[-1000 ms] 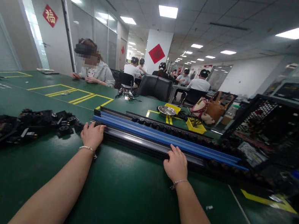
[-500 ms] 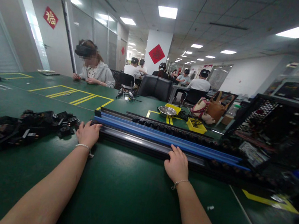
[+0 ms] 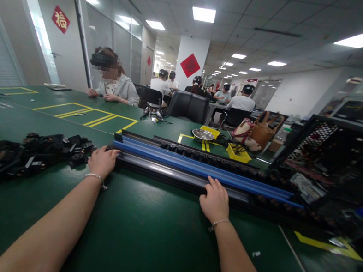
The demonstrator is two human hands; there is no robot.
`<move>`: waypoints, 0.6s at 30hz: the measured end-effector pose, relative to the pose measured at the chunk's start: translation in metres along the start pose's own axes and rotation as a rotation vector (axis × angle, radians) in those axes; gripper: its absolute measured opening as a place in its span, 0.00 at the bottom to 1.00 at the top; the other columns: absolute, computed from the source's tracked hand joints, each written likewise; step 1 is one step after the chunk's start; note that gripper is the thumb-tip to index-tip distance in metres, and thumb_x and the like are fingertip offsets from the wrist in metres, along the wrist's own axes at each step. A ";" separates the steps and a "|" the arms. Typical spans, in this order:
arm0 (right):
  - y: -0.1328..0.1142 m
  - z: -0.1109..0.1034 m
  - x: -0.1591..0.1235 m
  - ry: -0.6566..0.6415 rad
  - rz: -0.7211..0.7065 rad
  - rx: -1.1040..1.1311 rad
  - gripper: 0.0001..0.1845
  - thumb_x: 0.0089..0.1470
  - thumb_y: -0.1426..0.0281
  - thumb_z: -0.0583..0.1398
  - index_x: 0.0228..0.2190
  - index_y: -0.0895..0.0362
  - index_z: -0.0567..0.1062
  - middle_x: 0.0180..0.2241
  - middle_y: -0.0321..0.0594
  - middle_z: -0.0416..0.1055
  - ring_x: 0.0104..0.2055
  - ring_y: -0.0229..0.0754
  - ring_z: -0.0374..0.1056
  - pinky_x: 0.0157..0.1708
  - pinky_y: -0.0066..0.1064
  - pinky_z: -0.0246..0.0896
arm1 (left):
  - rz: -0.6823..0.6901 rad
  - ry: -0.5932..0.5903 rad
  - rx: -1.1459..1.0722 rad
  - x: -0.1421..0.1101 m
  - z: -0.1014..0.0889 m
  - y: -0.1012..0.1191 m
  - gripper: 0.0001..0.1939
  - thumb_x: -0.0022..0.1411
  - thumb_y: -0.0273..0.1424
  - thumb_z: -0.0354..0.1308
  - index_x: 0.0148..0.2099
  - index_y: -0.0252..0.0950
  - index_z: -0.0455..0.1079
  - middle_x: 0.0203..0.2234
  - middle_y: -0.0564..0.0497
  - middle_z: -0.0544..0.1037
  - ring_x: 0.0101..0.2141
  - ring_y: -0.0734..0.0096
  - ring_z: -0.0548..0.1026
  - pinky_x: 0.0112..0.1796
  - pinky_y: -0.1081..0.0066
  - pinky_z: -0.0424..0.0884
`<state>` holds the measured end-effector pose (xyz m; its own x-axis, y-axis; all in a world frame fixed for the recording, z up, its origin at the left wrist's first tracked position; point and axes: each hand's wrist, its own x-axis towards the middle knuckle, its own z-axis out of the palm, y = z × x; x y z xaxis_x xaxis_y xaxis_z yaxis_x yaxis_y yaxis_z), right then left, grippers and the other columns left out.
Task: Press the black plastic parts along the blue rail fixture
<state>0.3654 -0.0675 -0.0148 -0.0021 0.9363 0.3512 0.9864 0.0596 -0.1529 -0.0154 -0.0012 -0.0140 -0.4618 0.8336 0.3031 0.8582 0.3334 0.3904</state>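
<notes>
A long bundle of rails lies across the green table [image 3: 148, 243], with a blue rail [image 3: 204, 168] behind a silver rail [image 3: 161, 169]. My left hand [image 3: 102, 162] sits at the rails' left end. Its fingers are curled against the end, and what they pinch is hidden. Further right, my right hand [image 3: 215, 200] rests on the silver rail with its fingers bent over the top. A heap of small black parts [image 3: 23, 155] lies just left of my left hand. More black parts [image 3: 219, 161] line the back of the rails.
An open black machine case [image 3: 339, 159] stands at the right. Behind the rails are a metal bowl [image 3: 203, 134], yellow trays [image 3: 238, 153] and bags [image 3: 259, 131]. A person [image 3: 115, 84] sits at the far left of the table, and others sit further back.
My left hand has slid a little to the left, from over the rails' end to just beside it. My right hand has stayed on the silver rail.
</notes>
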 end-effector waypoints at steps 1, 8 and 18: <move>0.000 0.000 0.000 0.001 0.000 0.000 0.17 0.45 0.75 0.51 0.35 0.58 0.75 0.58 0.41 0.59 0.61 0.47 0.51 0.58 0.40 0.43 | 0.001 -0.011 0.001 0.001 -0.001 -0.001 0.23 0.64 0.41 0.37 0.49 0.52 0.71 0.56 0.49 0.65 0.53 0.49 0.61 0.49 0.50 0.61; 0.001 0.001 0.000 0.005 -0.002 0.006 0.16 0.45 0.75 0.51 0.35 0.58 0.75 0.58 0.41 0.60 0.61 0.47 0.51 0.58 0.40 0.43 | -0.016 -0.009 -0.011 0.003 -0.004 -0.002 0.23 0.64 0.42 0.37 0.49 0.51 0.72 0.55 0.49 0.65 0.52 0.49 0.62 0.49 0.50 0.63; 0.001 0.001 0.000 0.022 -0.010 0.013 0.16 0.44 0.76 0.52 0.34 0.59 0.75 0.58 0.43 0.61 0.60 0.47 0.52 0.58 0.41 0.44 | -0.009 -0.059 0.016 0.010 -0.008 -0.008 0.24 0.64 0.42 0.35 0.50 0.51 0.71 0.56 0.48 0.63 0.52 0.47 0.63 0.47 0.48 0.63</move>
<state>0.3665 -0.0668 -0.0161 -0.0081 0.9279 0.3726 0.9841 0.0735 -0.1616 -0.0290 0.0005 -0.0072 -0.4553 0.8553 0.2475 0.8579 0.3470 0.3790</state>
